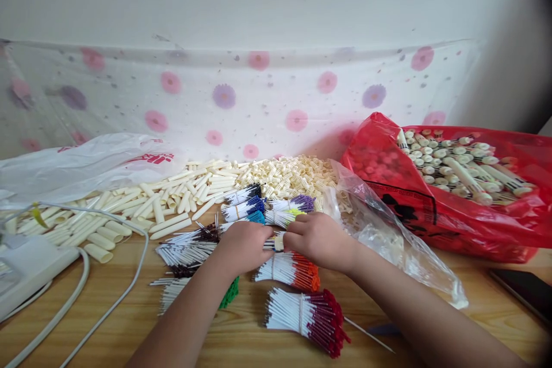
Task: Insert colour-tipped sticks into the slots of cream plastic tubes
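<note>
Over the middle of the table, my left hand [245, 246] is closed around a small bundle of thin pen refills [268, 244]. My right hand [318, 240] meets it from the other side, fingers pinching a small cream plastic piece [279, 242] at the bundle's end. My fingers hide most of both parts. Beneath and around my hands lie banded refill bundles with coloured ends: orange [305, 271], dark red [325, 322], green [229, 293], blue [254, 205] and purple [304, 203]. Loose-looking white refills [185, 253] lie left of my left wrist.
Cream pen barrels [172, 198] and a heap of small cream parts [288, 175] lie at the back. A red bag [388, 207] of assembled pens stands right, beside a clear bag [388, 236]. A power strip [34, 270] with cables is left; a phone [524, 293] lies right.
</note>
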Demonstrator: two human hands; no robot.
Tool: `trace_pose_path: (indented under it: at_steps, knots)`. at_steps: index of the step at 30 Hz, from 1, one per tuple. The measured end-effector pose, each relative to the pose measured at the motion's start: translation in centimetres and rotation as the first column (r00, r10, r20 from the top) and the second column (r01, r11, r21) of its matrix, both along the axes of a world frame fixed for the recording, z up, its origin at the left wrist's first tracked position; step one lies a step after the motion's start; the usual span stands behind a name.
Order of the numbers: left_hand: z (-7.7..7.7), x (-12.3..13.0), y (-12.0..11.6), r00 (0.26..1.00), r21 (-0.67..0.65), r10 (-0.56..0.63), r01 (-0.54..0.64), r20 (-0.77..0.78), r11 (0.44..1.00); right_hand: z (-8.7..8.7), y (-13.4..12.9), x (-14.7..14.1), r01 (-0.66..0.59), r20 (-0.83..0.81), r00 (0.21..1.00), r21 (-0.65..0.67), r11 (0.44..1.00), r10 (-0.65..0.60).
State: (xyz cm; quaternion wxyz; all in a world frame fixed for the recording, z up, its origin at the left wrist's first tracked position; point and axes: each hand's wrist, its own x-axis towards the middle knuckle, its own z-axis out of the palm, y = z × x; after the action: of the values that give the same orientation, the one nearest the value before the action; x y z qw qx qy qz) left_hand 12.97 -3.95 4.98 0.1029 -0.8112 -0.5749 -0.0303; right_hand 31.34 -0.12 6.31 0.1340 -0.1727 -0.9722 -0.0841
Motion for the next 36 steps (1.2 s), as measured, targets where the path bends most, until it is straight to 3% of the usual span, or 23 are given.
trace_pose_path:
  at_steps: [11,23,28,31,33,34,36]
  knots:
    - [-0.2,0.3,0.1,0.999,-0.04,0.05,-0.051,-0.019,0.998,-2.2,0.5,-1.1,0.043,-0.145,0.986,-0.253,0.967,-0.081]
    - [-0.3,-0.2,0.5,0.996,-0.043,0.085,-0.083,0.038,0.996,-0.6,0.8,-0.2,-0.001,-0.095,0.995,-0.129,0.992,-0.011]
    - [0.2,-0.7,0.6,0.991,-0.026,0.066,-0.063,0.12,0.998,0.6,1.0,0.6,-0.024,-0.112,0.994,-0.142,0.99,0.008]
    - [0.5,-1.7,0.8,0.969,0.053,0.042,-0.057,0.242,0.997,2.5,1.1,3.2,0.022,-0.176,0.983,-0.174,0.984,-0.053]
    - [0.5,-2.6,1.0,0.954,0.144,0.014,-0.059,0.299,0.988,3.9,1.3,6.5,0.097,-0.237,0.961,-0.194,0.976,-0.142]
    - [0.4,-3.0,1.1,0.948,0.184,-0.003,-0.059,0.32,0.981,4.6,1.4,8.7,0.147,-0.268,0.943,-0.201,0.969,-0.199]
    - [0.1,-3.6,1.5,0.939,0.237,-0.038,-0.047,0.341,0.97,5.7,1.4,13.7,0.355,-0.372,0.829,-0.224,0.908,-0.416]
